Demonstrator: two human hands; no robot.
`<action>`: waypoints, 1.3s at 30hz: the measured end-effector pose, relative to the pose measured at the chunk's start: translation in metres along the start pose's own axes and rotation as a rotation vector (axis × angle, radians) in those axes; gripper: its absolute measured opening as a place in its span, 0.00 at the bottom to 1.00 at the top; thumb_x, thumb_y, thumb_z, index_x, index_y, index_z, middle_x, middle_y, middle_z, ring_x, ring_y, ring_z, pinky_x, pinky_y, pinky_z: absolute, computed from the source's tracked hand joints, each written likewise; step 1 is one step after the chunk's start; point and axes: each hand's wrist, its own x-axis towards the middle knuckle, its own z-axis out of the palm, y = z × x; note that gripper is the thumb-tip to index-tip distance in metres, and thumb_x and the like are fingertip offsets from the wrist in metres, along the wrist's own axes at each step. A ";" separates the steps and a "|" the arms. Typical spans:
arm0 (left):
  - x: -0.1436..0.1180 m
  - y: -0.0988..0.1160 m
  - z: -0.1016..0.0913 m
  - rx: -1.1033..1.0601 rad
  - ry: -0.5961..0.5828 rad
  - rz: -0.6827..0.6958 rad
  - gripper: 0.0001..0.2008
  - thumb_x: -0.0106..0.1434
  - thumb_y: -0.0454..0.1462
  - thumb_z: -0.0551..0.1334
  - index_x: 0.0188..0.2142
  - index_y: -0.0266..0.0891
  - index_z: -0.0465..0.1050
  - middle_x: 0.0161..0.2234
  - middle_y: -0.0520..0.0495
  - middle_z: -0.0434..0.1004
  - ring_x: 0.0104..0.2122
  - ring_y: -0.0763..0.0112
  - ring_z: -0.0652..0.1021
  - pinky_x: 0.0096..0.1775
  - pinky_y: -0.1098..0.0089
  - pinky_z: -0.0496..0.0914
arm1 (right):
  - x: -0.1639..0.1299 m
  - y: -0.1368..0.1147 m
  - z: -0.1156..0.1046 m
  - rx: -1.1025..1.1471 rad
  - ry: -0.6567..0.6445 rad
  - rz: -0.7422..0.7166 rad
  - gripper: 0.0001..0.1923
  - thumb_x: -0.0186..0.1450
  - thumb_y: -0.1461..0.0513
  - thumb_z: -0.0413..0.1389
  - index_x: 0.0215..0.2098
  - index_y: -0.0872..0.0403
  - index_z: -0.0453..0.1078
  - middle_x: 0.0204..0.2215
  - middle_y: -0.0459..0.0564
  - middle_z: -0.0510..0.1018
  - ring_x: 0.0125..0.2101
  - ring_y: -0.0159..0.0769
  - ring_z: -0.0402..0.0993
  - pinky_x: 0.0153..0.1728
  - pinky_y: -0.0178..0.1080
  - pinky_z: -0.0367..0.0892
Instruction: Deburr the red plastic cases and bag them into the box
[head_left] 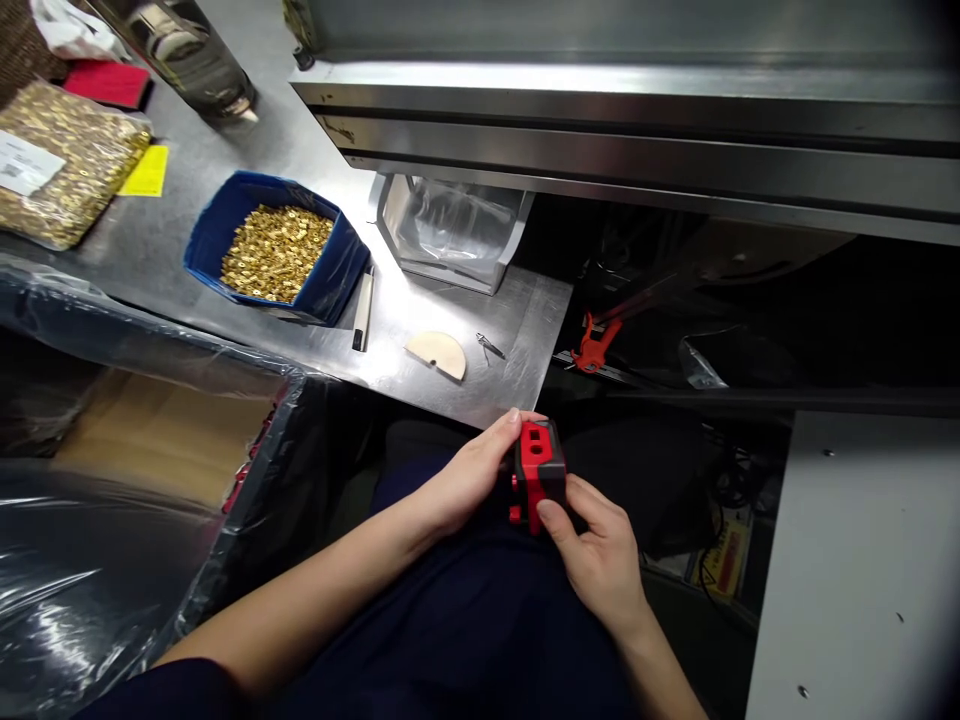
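A small red and black plastic housing [537, 452], with a square and a round hole in its top face, is held over my lap. My left hand [486, 468] grips it from the left, with the fingertips at its upper edge. From the lower right my right hand [600, 545] holds it, the thumb pressed on its red side and the fingers partly hidden behind. Two small red knobs [515, 514] stick out on its left side. Just beyond, on the metal table, lie a pale half-round disc [438, 355] and a nail clipper [490, 346].
A blue bin [339, 270] of small brass parts, a white-handled knife [364, 310] and a grey bin [495, 275] with a clear bag stand on the metal table [390, 372]. At left is a plastic-lined box [247, 520]. An orange clamp [594, 345] sits right.
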 end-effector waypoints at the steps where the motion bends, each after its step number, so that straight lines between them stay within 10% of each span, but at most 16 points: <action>1: -0.001 0.002 0.000 0.043 -0.025 0.054 0.23 0.72 0.54 0.57 0.56 0.46 0.74 0.46 0.47 0.81 0.47 0.62 0.78 0.51 0.65 0.69 | 0.000 -0.001 0.000 0.019 0.027 0.005 0.09 0.73 0.56 0.57 0.42 0.48 0.80 0.36 0.48 0.81 0.40 0.39 0.77 0.45 0.37 0.70; 6: -0.006 0.007 -0.002 0.167 -0.198 0.179 0.20 0.74 0.49 0.57 0.61 0.48 0.72 0.54 0.45 0.78 0.55 0.58 0.76 0.59 0.60 0.66 | 0.000 -0.005 -0.002 0.122 0.089 0.107 0.12 0.73 0.55 0.57 0.48 0.49 0.79 0.37 0.47 0.81 0.38 0.37 0.78 0.41 0.36 0.71; 12: -0.006 0.000 0.004 0.380 -0.064 0.428 0.14 0.72 0.43 0.60 0.50 0.45 0.82 0.63 0.43 0.71 0.65 0.55 0.67 0.66 0.60 0.59 | -0.001 -0.010 0.004 0.009 0.103 0.079 0.11 0.72 0.54 0.59 0.42 0.51 0.80 0.33 0.47 0.81 0.40 0.40 0.77 0.40 0.37 0.70; 21: 0.006 -0.005 0.004 0.061 -0.065 0.130 0.28 0.74 0.55 0.48 0.47 0.43 0.83 0.62 0.42 0.75 0.57 0.49 0.77 0.57 0.50 0.70 | 0.002 -0.010 0.007 0.152 0.087 0.283 0.17 0.69 0.49 0.60 0.33 0.53 0.78 0.28 0.47 0.80 0.33 0.39 0.77 0.35 0.37 0.70; 26: 0.002 -0.002 0.003 0.270 -0.092 0.271 0.16 0.69 0.46 0.64 0.53 0.47 0.80 0.63 0.45 0.75 0.63 0.52 0.72 0.67 0.54 0.60 | 0.005 -0.008 0.002 0.305 0.076 0.341 0.17 0.68 0.49 0.61 0.42 0.54 0.80 0.27 0.46 0.80 0.27 0.36 0.74 0.29 0.35 0.68; 31: 0.004 -0.002 0.005 0.384 -0.064 0.410 0.15 0.73 0.44 0.59 0.51 0.45 0.82 0.59 0.45 0.79 0.64 0.55 0.72 0.68 0.55 0.59 | 0.009 -0.005 0.007 0.497 0.104 0.361 0.15 0.68 0.51 0.63 0.41 0.54 0.81 0.29 0.47 0.82 0.29 0.34 0.73 0.32 0.34 0.69; 39: -0.009 -0.003 -0.002 0.661 -0.205 0.644 0.50 0.53 0.47 0.78 0.71 0.49 0.57 0.73 0.41 0.56 0.72 0.44 0.56 0.72 0.47 0.51 | 0.012 0.005 0.002 1.049 0.267 0.556 0.13 0.63 0.51 0.68 0.37 0.52 0.80 0.31 0.46 0.83 0.30 0.33 0.77 0.35 0.36 0.74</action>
